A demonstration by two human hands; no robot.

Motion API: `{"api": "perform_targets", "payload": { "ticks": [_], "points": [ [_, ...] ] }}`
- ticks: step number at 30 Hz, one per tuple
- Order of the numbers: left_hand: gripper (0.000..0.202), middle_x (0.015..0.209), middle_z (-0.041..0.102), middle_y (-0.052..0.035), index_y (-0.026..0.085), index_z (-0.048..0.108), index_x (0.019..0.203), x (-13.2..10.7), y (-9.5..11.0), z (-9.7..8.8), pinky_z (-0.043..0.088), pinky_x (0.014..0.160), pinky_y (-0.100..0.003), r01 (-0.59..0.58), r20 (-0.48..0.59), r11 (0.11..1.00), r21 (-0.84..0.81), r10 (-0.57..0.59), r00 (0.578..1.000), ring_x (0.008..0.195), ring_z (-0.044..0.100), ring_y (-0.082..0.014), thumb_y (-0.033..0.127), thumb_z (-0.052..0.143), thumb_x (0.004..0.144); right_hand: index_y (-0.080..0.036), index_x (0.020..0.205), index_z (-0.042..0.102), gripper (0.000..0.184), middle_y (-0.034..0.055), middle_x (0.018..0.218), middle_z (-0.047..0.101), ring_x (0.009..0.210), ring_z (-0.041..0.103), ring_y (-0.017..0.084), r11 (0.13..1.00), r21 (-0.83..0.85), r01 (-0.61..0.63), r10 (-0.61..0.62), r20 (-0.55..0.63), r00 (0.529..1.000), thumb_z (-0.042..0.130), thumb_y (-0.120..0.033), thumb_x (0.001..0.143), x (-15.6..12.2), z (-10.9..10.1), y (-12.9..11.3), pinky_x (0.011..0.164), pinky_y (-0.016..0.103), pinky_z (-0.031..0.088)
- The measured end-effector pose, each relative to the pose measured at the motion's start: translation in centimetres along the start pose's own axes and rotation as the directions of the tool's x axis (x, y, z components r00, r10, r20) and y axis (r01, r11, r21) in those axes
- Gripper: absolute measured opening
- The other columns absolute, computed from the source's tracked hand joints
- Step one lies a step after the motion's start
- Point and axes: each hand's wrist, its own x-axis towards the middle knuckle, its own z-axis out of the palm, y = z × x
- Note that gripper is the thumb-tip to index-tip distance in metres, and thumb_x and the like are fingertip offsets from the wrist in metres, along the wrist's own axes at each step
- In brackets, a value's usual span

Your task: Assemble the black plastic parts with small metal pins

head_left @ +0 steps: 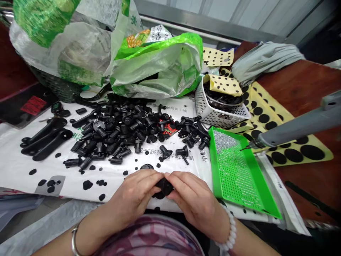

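Both my hands meet at the near edge of the table around one small black plastic part (163,186). My left hand (138,193) curls its fingers onto the part from the left. My right hand (193,199) pinches it from the right. Just beyond them a heap of similar black plastic parts (125,128) is spread over a white printed sheet (23,167). A few loose parts, such as one black piece (164,152), lie between the heap and my hands.
A green perforated tray (239,174) holding tiny screws lies right of my hands. A grey electric screwdriver (295,126) hangs over it. Behind stand a white basket (220,113), yellow sheets of black round pads (293,153) and green-white plastic bags (160,64).
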Motion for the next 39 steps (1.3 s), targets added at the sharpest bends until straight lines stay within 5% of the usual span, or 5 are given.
{"api": "perform_targets", "payload": {
  "ticks": [8,18,26,32,39],
  "points": [
    [0.028,0.099,0.067,-0.0042,0.020,0.051,0.113,0.0,0.5,-0.5,0.051,0.083,-0.024,0.039,0.062,0.971,-0.238,-0.025,0.998,0.091,0.062,-0.0133,0.009,0.050,0.088,-0.013,0.121,0.051,0.028,0.0118,0.101,0.067,0.095,0.065,0.018,0.992,0.110,0.063,-0.056,-0.067,0.996,0.039,-0.022,0.097,-1.2,-0.2,0.6,0.080,0.030,0.057],
    [0.026,0.098,0.068,-0.0114,0.010,0.053,0.112,0.1,0.7,0.0,0.053,0.084,-0.027,-0.079,-0.064,0.997,-0.001,0.078,0.995,0.091,0.063,-0.0170,0.007,0.045,0.088,-0.010,0.117,0.047,0.028,0.0136,0.094,0.069,0.085,0.067,0.020,0.999,-0.013,-0.030,0.029,-0.106,0.994,0.041,-0.027,0.097,-1.3,0.5,-0.6,0.070,0.030,0.057],
    [0.023,0.097,0.069,-0.0089,0.012,0.056,0.111,-0.2,0.5,0.6,0.051,0.085,-0.023,0.013,-0.187,0.999,0.043,-0.005,0.982,0.092,0.064,-0.0149,0.015,0.047,0.090,-0.011,0.102,0.054,0.036,0.0061,0.070,0.066,0.057,0.064,0.017,0.981,0.009,-0.195,0.195,-0.131,0.972,0.045,-0.045,0.093,-0.7,0.7,-1.6,0.052,0.027,0.052],
    [0.020,0.095,0.070,-0.0077,0.015,0.057,0.109,0.2,0.7,0.1,0.053,0.080,-0.020,0.017,-0.129,0.998,-0.065,-0.025,0.991,0.088,0.065,-0.0137,0.016,0.048,0.090,-0.006,0.127,0.044,0.044,0.0212,0.122,0.058,0.101,0.061,0.027,0.983,-0.172,0.071,-0.058,0.078,0.995,0.040,-0.037,0.097,0.0,-1.6,-0.7,0.080,0.039,0.054],
    [0.022,0.093,0.072,-0.0097,0.012,0.060,0.107,0.2,1.1,0.4,0.055,0.080,-0.023,0.025,-0.179,1.000,-0.010,-0.026,0.983,0.087,0.067,-0.0158,0.018,0.048,0.090,-0.008,0.087,0.063,0.056,0.0064,0.061,0.062,0.054,0.059,0.018,0.986,-0.156,-0.050,0.047,-0.028,0.999,0.038,-0.058,0.090,0.9,-1.4,-0.7,0.049,0.029,0.049]
  ]
}}
